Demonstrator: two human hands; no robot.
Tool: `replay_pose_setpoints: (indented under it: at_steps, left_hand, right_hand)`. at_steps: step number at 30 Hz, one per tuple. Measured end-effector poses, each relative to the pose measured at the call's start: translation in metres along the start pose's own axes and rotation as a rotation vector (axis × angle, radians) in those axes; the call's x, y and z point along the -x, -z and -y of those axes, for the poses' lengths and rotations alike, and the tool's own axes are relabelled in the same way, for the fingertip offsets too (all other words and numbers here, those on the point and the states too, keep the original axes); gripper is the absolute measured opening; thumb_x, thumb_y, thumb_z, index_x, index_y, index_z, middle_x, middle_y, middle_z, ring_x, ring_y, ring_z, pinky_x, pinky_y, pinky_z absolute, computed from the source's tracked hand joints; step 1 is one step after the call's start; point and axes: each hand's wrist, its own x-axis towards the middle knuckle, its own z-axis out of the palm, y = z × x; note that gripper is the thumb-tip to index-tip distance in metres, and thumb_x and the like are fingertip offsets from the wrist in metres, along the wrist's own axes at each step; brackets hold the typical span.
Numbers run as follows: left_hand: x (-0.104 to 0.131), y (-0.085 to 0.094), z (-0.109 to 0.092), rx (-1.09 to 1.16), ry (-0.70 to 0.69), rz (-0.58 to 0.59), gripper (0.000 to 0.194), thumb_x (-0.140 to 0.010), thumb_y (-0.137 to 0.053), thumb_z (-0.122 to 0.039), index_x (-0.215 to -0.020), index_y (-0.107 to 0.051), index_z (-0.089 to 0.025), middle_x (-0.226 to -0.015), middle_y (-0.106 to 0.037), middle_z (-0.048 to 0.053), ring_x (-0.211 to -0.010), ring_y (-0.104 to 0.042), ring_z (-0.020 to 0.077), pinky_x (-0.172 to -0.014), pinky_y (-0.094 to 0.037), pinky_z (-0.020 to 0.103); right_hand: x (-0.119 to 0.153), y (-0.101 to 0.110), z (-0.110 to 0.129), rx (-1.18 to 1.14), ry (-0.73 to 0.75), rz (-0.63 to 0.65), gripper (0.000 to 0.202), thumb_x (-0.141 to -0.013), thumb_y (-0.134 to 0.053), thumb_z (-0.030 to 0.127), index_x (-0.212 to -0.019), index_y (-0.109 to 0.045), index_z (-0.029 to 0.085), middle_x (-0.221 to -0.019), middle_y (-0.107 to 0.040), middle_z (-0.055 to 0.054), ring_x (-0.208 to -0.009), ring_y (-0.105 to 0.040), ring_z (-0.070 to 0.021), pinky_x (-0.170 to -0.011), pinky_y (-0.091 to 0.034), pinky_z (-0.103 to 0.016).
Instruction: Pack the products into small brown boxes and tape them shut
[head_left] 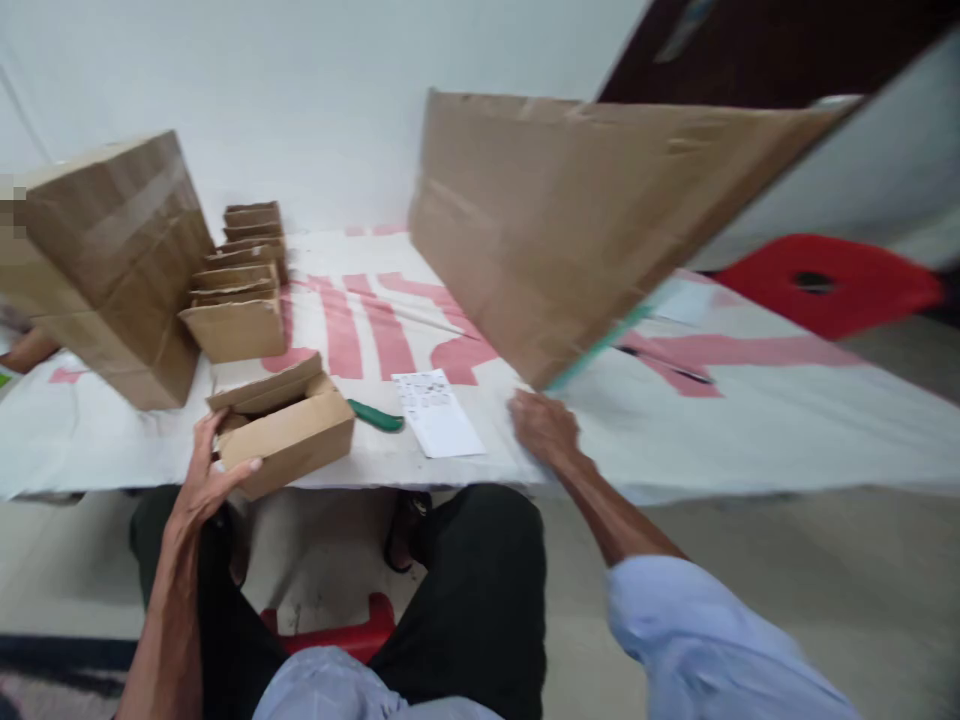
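At the table's front left, my left hand (206,475) grips one end of a small open cardboard box (296,440), thumb on its near side and fingers at the far edge. The box sits tilted at the table edge, flaps up. My right hand (546,428) is curled closed and slightly blurred, just below the lowest corner of a large cardboard panel (555,230). Whether it holds anything is hidden. Between the hands lie a green curved tool, perhaps a cutter, (376,416) and a printed white paper slip (437,413).
A row of small open cardboard boxes (244,320) stands at the back left beside a large carton (124,270). A white cloth with red print (787,430) covers the table. A dark thin object (688,374) lies right; a red chair (832,290) stands beyond. Another person's arm (30,350) shows far left.
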Motion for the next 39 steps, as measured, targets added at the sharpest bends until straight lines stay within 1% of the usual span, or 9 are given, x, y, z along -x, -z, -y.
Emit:
replay_pose_setpoints:
  at_steps: [4, 7, 9, 12, 16, 19, 22, 29, 39]
  left_hand:
    - [0.005, 0.008, 0.012, 0.068, -0.032, 0.104, 0.115, -0.062, -0.094, -0.061, -0.159, -0.041, -0.027, -0.165, -0.035, 0.016, -0.154, -0.038, 0.0440, -0.113, -0.051, 0.059]
    - [0.009, 0.012, 0.023, 0.110, -0.054, 0.137, 0.120, -0.059, -0.098, -0.057, -0.160, -0.039, -0.030, -0.167, -0.033, 0.017, -0.156, -0.037, 0.0440, -0.114, -0.050, 0.059]
    - [0.011, 0.011, 0.030, 0.140, -0.066, 0.160, 0.121, -0.059, -0.098, -0.055, -0.161, -0.038, -0.030, -0.168, -0.034, 0.018, -0.156, -0.037, 0.0437, -0.115, -0.050, 0.059]
    - [0.012, 0.008, 0.036, 0.172, -0.080, 0.167, 0.122, -0.060, -0.098, -0.054, -0.163, -0.036, -0.029, -0.169, -0.034, 0.018, -0.156, -0.038, 0.0446, -0.114, -0.050, 0.058]
    - [0.015, 0.004, 0.037, 0.168, -0.101, 0.147, 0.122, -0.061, -0.098, -0.052, -0.163, -0.036, -0.029, -0.170, -0.035, 0.019, -0.154, -0.040, 0.0444, -0.114, -0.050, 0.058]
    - [0.018, 0.003, 0.035, 0.157, -0.111, 0.152, 0.122, -0.060, -0.099, -0.052, -0.162, -0.036, -0.029, -0.169, -0.035, 0.019, -0.155, -0.040, 0.0443, -0.113, -0.051, 0.058]
    - [0.020, 0.002, 0.036, 0.179, -0.113, 0.154, 0.124, -0.060, -0.099, -0.052, -0.164, -0.036, -0.030, -0.169, -0.034, 0.018, -0.155, -0.039, 0.0446, -0.113, -0.051, 0.058]
    - [0.026, -0.020, 0.042, 0.281, -0.113, 0.155, 0.135, -0.057, -0.100, -0.053, -0.169, -0.027, -0.030, -0.174, -0.030, 0.021, -0.160, -0.032, 0.0470, -0.117, -0.046, 0.062]
    - [0.024, -0.049, 0.035, 0.340, -0.140, 0.093, 0.149, -0.053, -0.102, -0.058, -0.171, -0.020, -0.021, -0.172, -0.033, 0.027, -0.161, -0.033, 0.0477, -0.128, -0.033, 0.064]
  right_hand:
    - [-0.001, -0.010, -0.024, -0.090, 0.084, -0.137, 0.043, -0.097, -0.048, 0.048, -0.106, -0.080, 0.020, -0.095, -0.076, -0.027, -0.087, -0.072, -0.0405, -0.078, -0.055, -0.056]
    - [-0.003, -0.002, -0.011, -0.100, 0.132, -0.209, 0.047, -0.096, -0.046, 0.051, -0.104, -0.079, 0.019, -0.106, -0.074, -0.031, -0.102, -0.072, -0.0468, -0.086, -0.055, -0.064]
    - [-0.001, 0.014, 0.025, -0.177, 0.234, -0.262, 0.047, -0.098, -0.045, 0.050, -0.106, -0.078, 0.018, -0.113, -0.074, -0.031, -0.112, -0.070, -0.0460, -0.097, -0.054, -0.065]
    - [0.017, 0.046, 0.115, -0.399, 0.543, -0.248, 0.038, -0.103, -0.050, 0.045, -0.116, -0.076, 0.021, -0.117, -0.076, -0.021, -0.114, -0.071, -0.0371, -0.106, -0.056, -0.058]
    - [0.051, 0.074, 0.240, -0.515, 1.023, -0.024, 0.032, -0.104, -0.061, 0.043, -0.126, -0.074, 0.023, -0.126, -0.075, -0.014, -0.120, -0.068, -0.0317, -0.107, -0.056, -0.051]
    - [0.067, 0.075, 0.289, -0.395, 1.211, 0.085, 0.039, -0.099, -0.070, 0.049, -0.127, -0.071, 0.021, -0.123, -0.075, -0.015, -0.115, -0.067, -0.0338, -0.102, -0.057, -0.052]
    - [0.076, 0.070, 0.291, -0.348, 1.219, 0.065, 0.034, -0.098, -0.074, 0.044, -0.123, -0.070, 0.022, -0.115, -0.074, -0.014, -0.106, -0.068, -0.0337, -0.094, -0.058, -0.050]
    - [0.087, 0.075, 0.254, -0.354, 1.137, -0.013, 0.012, -0.099, -0.060, 0.019, -0.101, -0.069, 0.026, -0.101, -0.075, -0.009, -0.099, -0.069, -0.0294, -0.087, -0.055, -0.042]
    - [0.069, 0.088, 0.228, -0.618, 0.829, 0.151, 0.009, -0.095, -0.063, 0.033, -0.091, -0.066, 0.026, -0.098, -0.078, -0.006, -0.092, -0.074, -0.0270, -0.086, -0.061, -0.041]
